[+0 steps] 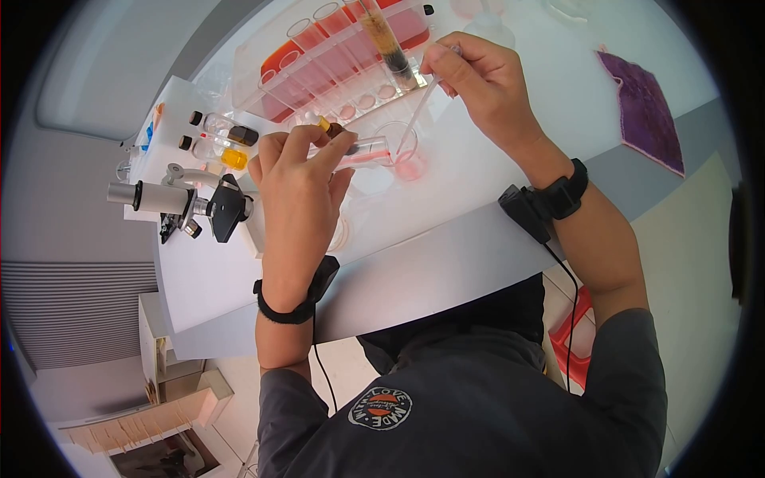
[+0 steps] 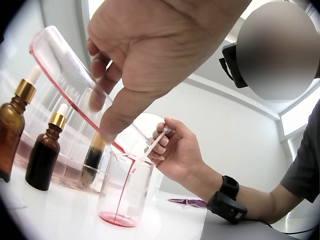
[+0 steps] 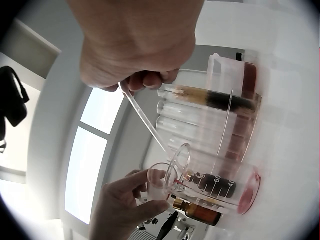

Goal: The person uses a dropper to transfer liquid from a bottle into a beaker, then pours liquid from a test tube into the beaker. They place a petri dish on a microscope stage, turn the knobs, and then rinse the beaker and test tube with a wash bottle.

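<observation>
Tube: The clear tube [image 1: 366, 151] lies tilted in the left hand [image 1: 299, 179], its mouth at the rim of the graduated beaker [image 2: 127, 190]. Whether lip and rim touch cannot be told. The left grip is closed around the tube, thumb against fingers. The tube appears to be glass or hard plastic: treat it as light, rigid and breakable, and as slippery wherever the red liquid wets its outside. Hold it by the dry wall, clear of the mouth—light, even pressure is sufficient. Liquid lies along the tube's lower side, so a small change of tilt is likely to alter the flow noticeably.

Rod: The right hand [image 1: 482, 84] pinches a slender translucent rod [image 2: 152, 146] near its upper end; the rod slopes down to the beaker's mouth. Contact between its tip and the wall cannot be confirmed. Judge the rod light and easily rolled between the fingertips; keep the pinch high and avoid side load.

Beaker: The beaker stands upright on the white table [image 1: 223, 283], held by neither hand. A red streak runs down to a shallow red layer [image 2: 119, 219] on its base. With so little inside, it probably slides or tips easily if knocked. Where lifting is required, grasp the sidewall below the rim—never the thin lip.
</observation>
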Available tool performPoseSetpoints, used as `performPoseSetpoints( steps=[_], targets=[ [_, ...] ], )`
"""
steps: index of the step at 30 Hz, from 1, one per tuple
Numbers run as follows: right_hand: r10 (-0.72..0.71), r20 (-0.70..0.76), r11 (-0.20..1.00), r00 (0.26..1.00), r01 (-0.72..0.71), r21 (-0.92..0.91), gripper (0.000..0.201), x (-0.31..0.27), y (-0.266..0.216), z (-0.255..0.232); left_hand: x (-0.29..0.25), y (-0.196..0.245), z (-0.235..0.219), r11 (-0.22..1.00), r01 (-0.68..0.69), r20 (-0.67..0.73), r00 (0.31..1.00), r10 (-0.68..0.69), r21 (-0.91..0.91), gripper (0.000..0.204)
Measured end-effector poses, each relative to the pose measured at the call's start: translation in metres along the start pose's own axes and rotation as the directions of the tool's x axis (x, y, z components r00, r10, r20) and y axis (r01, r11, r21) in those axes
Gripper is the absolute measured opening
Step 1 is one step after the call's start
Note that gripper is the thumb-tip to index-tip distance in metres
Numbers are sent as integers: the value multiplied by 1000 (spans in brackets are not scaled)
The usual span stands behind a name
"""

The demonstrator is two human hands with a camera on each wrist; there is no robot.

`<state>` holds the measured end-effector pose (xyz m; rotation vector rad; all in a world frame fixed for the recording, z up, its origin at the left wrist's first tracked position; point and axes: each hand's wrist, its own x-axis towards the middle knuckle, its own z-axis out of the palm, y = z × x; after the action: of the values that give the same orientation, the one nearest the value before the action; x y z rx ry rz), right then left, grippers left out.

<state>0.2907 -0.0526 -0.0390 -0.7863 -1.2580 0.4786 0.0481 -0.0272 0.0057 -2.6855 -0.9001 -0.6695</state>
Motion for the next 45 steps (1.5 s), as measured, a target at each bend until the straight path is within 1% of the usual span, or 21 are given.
performPoseSetpoints(
  steps=[6, 9, 15, 18, 27, 30, 33, 36, 39, 42, 45],
  targets=[
    [-5, -4, 1000, 1000, 5, 4, 27, 0, -1, 1, 2, 4, 1, 998, -35, -55, 998, 39, 59, 45],
    [-11, 29, 997, 1000, 14, -76, 27, -1, -1, 1, 3, 5, 1, 997, -45, -70, 996, 49, 61, 43],
    [-2, 27, 997, 1000, 4, -78, 27, -1, 0, 1, 3, 6, 3, 995, -57, -87, 994, 64, 79, 38],
    [6, -6, 1000, 1000, -6, 2, 27, -1, -2, 1, 3, 5, 3, 991, -80, -80, 993, 89, 106, 34],
    [10, 10, 1000, 1000, -10, 6, 27, 0, -2, 0, 2, 5, 4, 991, -85, -73, 993, 93, 105, 31],
    [19, 15, 1000, 1000, -20, 13, 27, 0, -2, -2, 2, 6, 3, 991, -75, -81, 993, 85, 111, 31],
    [8, -15, 1000, 1000, -7, 18, 27, 0, -3, -3, 3, 6, 1, 991, -58, -104, 992, 71, 122, 33],
    [-11, -61, 998, 998, 15, 61, 27, 0, -2, -2, 4, 5, -1, 992, -44, -112, 992, 57, 115, 36],
    [-7, -35, 992, 999, 11, 122, 25, 1, 1, -2, 4, 6, -2, 993, -43, -105, 993, 55, 109, 39],
    [10, -5, 994, 1000, -9, 108, 24, 1, -2, -2, 4, 5, -3, 994, -38, -101, 994, 49, 107, 41],
    [-3, -11, 998, 1000, 3, 59, 23, 0, -2, -4, 3, 4, -4, 993, -36, -104, 993, 48, 112, 42]
  ],
)
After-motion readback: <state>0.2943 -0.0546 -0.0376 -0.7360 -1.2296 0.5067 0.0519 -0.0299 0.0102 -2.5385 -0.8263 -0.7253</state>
